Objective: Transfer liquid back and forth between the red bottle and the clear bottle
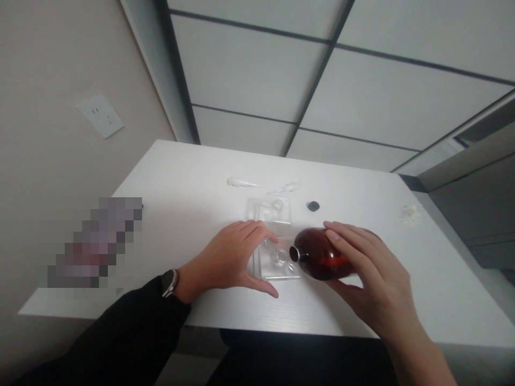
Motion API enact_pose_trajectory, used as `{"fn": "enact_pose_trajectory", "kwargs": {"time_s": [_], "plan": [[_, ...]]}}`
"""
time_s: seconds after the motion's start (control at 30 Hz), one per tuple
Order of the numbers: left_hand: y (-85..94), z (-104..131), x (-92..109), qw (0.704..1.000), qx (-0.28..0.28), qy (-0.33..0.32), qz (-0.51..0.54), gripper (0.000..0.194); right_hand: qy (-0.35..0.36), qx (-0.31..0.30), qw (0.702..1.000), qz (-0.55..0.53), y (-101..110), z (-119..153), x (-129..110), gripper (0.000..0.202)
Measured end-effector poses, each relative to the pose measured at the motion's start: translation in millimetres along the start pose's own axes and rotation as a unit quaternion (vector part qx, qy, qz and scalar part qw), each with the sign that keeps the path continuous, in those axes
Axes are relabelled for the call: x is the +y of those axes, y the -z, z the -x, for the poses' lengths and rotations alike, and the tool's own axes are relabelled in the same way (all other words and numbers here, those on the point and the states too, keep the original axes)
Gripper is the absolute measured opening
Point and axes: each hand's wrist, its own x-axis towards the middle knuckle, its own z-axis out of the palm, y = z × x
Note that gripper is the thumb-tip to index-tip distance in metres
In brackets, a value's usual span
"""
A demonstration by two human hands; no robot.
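My right hand (370, 279) is wrapped round a dark amber bottle (328, 257), which is tilted on its side with its uncapped mouth pointing left. The mouth is over the right side of a clear plastic tray (277, 271) that has round wells or rings. To the left of that tray, my left hand (237, 254) has thumb and fingers spread apart around its left edge; whether it touches the tray cannot be told. Behind it sits a second clear tray (281, 212). A small black cap (313, 206) lies behind the bottle.
Two clear plastic pieces, one on the left (243, 183) and one on the right (287, 187), lie at the back of the white table (181, 187). A small pale item (409, 214) is at the right. A blurred-out patch covers the table's left edge.
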Motion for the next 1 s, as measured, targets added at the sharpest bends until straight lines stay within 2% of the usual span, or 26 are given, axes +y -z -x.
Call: {"fn": "enact_pose_trajectory", "kwargs": {"time_s": [0.27, 0.47, 0.63, 1.0], "plan": [[0.5, -0.8, 0.7, 1.000, 0.004, -0.004, 0.000, 0.081, 0.008, -0.001, 1.000, 0.001, 0.6, -0.1, -0.2, 0.090], [-0.3, -1.0, 0.1, 1.000, 0.018, -0.021, -0.004, 0.082, 0.006, -0.007, 1.000, 0.015, 3.3, -0.5, -1.9, 0.084], [-1.2, 0.2, 0.0, 1.000, 0.012, -0.011, -0.003, 0.083, 0.009, -0.009, 0.999, 0.036, 5.4, -3.8, -3.5, 0.077], [0.6, -1.2, 0.7, 1.000, 0.003, 0.001, 0.008, 0.084, -0.001, -0.015, 0.999, 0.030, 5.8, -5.5, -5.8, 0.079]]}}
